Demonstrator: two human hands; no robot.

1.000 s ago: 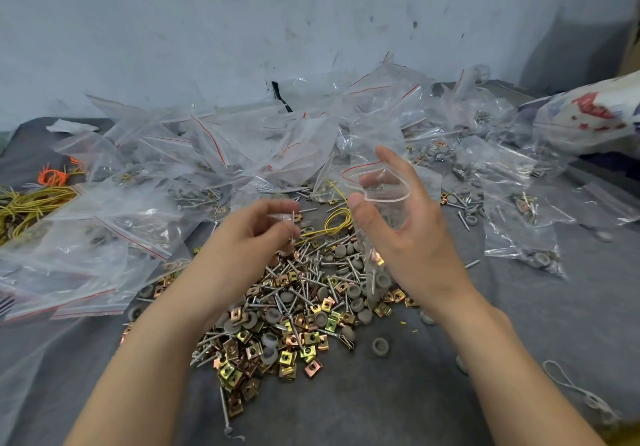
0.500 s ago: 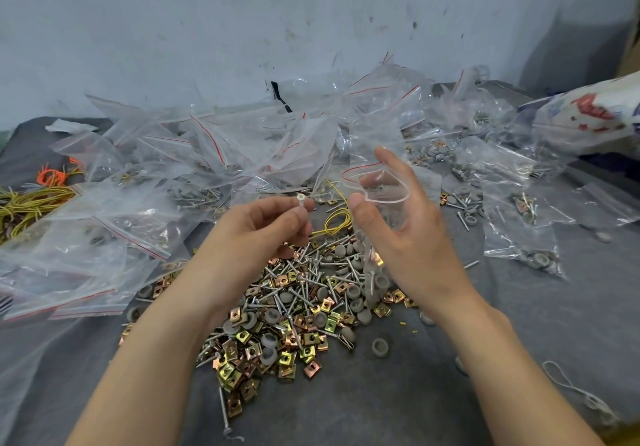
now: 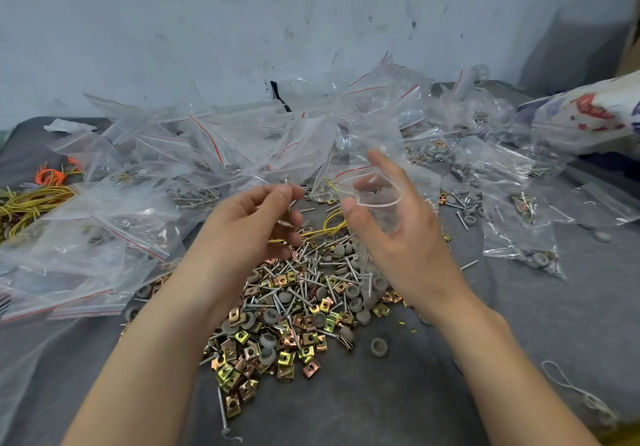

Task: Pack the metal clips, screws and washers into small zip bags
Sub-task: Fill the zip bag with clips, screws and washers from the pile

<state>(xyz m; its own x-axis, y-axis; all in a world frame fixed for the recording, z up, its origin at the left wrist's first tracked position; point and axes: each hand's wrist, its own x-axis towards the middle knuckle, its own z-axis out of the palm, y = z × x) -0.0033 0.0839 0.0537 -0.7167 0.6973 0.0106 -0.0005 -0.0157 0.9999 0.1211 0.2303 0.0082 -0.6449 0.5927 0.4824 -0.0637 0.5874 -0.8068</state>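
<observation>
Over the table (image 3: 519,359), our left grip (image 3: 252,217) pinched a screw (image 3: 286,180) beside the zip bag (image 3: 375,199), whose mouth our right grip (image 3: 401,237) held open above the loose pile (image 3: 294,314); the limp mouth could sag and spill the screw

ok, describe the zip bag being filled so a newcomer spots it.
Find the loose pile of clips, screws and washers. Above its right edge the right hand holds one small bag; the left hand pinches a screw beside it. Unlike the heaped bags behind, it hangs midair, mouth open.
</observation>
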